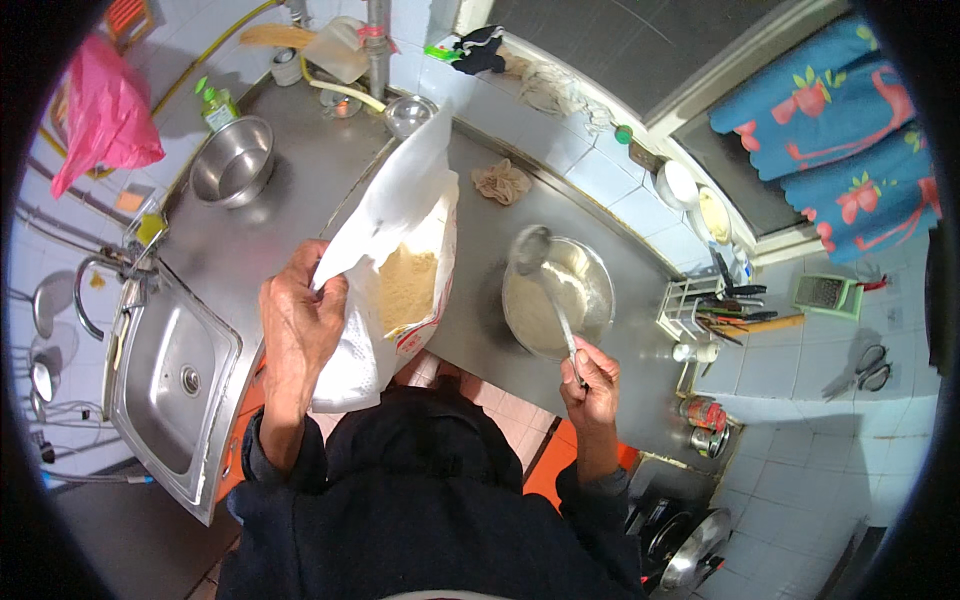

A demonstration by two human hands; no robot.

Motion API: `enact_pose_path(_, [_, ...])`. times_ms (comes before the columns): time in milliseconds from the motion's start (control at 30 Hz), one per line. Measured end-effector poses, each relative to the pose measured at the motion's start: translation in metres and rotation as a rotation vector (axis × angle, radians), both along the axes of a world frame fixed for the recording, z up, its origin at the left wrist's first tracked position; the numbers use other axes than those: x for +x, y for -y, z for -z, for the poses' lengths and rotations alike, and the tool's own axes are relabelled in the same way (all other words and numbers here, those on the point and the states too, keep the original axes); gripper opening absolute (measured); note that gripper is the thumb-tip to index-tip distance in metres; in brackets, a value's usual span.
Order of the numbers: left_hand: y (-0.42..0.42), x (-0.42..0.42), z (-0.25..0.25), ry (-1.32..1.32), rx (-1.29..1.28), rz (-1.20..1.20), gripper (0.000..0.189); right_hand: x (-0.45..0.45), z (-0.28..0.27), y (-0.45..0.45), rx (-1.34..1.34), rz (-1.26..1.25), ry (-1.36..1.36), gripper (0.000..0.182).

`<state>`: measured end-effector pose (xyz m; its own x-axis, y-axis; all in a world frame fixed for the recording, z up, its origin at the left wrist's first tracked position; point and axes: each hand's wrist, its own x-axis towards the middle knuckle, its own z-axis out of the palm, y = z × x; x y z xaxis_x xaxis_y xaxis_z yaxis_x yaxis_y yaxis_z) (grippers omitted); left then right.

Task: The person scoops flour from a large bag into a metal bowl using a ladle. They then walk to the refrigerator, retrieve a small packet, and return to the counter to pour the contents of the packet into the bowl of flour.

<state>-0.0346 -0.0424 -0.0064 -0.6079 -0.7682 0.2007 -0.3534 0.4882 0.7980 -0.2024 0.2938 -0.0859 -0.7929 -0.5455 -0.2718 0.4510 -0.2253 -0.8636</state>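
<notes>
My left hand (304, 319) grips the rim of a white bag (401, 202), whose mouth is spread and shows pale yellow flour or powder (409, 289) inside. My right hand (590, 379) holds the handle of a metal ladle (532, 249), its bowl raised over the far left rim of a steel basin (609, 292). Pale, powdery or pasty material lies in that basin; its exact state cannot be told. The basin stands on the steel counter, to the right of the bag. A crumpled, light-coloured plastic bag or cloth (501, 182) lies on the counter beyond them.
At left are a sink (169, 375) with a faucet (88, 296), an empty steel bowl (232, 161) and a green pump bottle (217, 105). A small metal bowl (410, 116) sits by the wall. Right of the basin stand a knife rack (679, 307), jars (703, 412) and a pan lid (697, 547).
</notes>
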Motion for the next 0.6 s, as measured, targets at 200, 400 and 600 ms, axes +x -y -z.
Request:
enact_pose_path(200, [-0.001, -0.001, -0.011, -0.010, 0.034, 0.005, 0.016, -0.006, -0.091, 0.059, 0.407, -0.358, -0.189, 0.034])
enact_pose_path(400, [0.000, 0.001, -0.010, -0.042, 0.031, 0.026, 0.021, -0.001, -0.135, 0.127, 0.810, -0.594, -1.043, 0.024])
enact_pose_path(600, [-0.004, 0.003, -0.016, -0.025, 0.055, 0.021, 0.023, 0.013, -0.105, 0.206, 0.959, -0.647, -1.761, 0.011])
